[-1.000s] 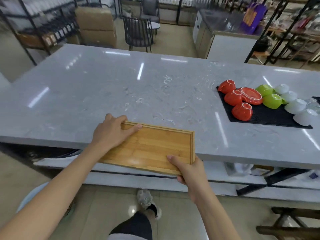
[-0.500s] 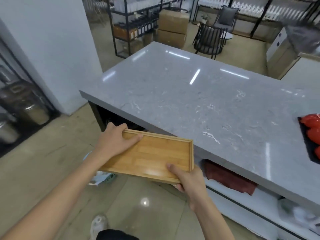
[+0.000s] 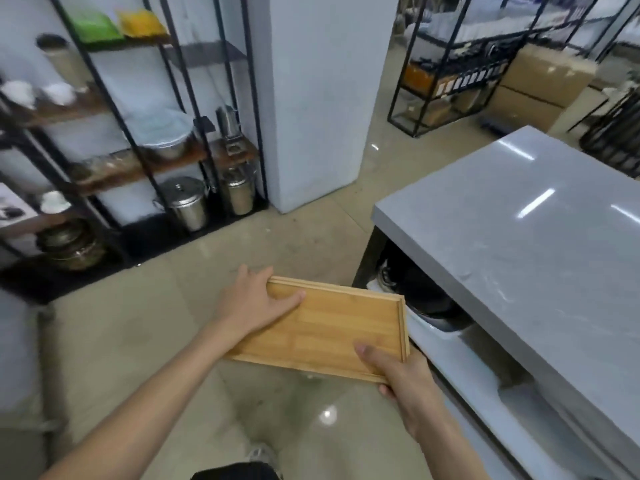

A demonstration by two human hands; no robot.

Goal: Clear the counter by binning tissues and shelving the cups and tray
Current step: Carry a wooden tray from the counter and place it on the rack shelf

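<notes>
I hold an empty bamboo tray (image 3: 325,327) level in front of me, over the floor and clear of the counter. My left hand (image 3: 251,299) grips its far left corner with the thumb lying on the tray's inner face. My right hand (image 3: 398,372) clasps the near right corner, thumb on top and fingers underneath. The grey stone counter (image 3: 540,244) lies to my right. No cups or tissues are in sight.
A black metal shelf rack (image 3: 145,157) with wooden boards stands ahead on the left, holding steel pots, jars and white cups. A white pillar (image 3: 322,98) rises beside it. Another rack and cardboard boxes (image 3: 540,84) are further back. Open tiled floor lies between me and the rack.
I have turned left away from the counter with the tray in both hands. The cups on the black mat have left the view and the shelf rack has come into sight.
</notes>
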